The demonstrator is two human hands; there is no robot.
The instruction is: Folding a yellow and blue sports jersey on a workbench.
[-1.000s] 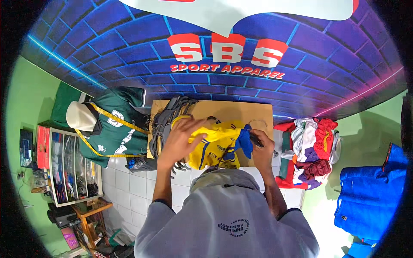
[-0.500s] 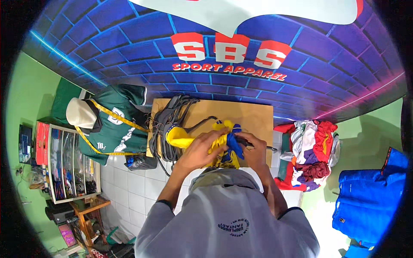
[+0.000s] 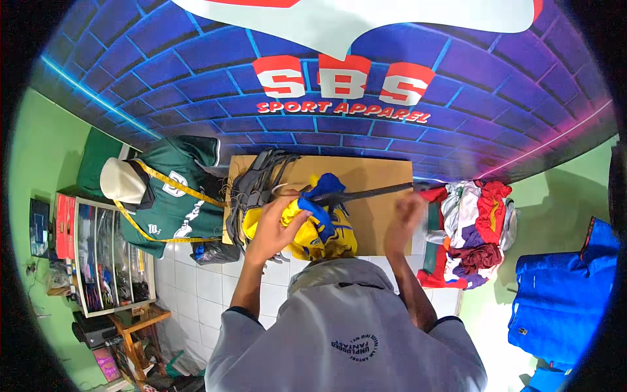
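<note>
- Best, as a judgement, to steady the shirt (image 3: 331, 243) against the desk (image 3: 385, 228) and move the hanger (image 3: 375, 193) slowly along its own line — never levered up against the cloth.
- Wise, too, to watch for snags where cloth and plastic-looking bar meet, easing off at any tug rather than straining the blue trim.
- Grasping the shirt with the left hand (image 3: 269, 230), thumb and fingers closed on cloth beside that trim.
- Too blurred at the right hand (image 3: 408, 212), near the hanger's tip — cannot tell from this whether released or clenched in grip.
- Lying at the near edge of the desk, beside black hangers (image 3: 256, 179) heaped at the left end.
- Bright yellow, with blue trim and darker markings; bunched, creased, partly hidden on the near side.
</note>
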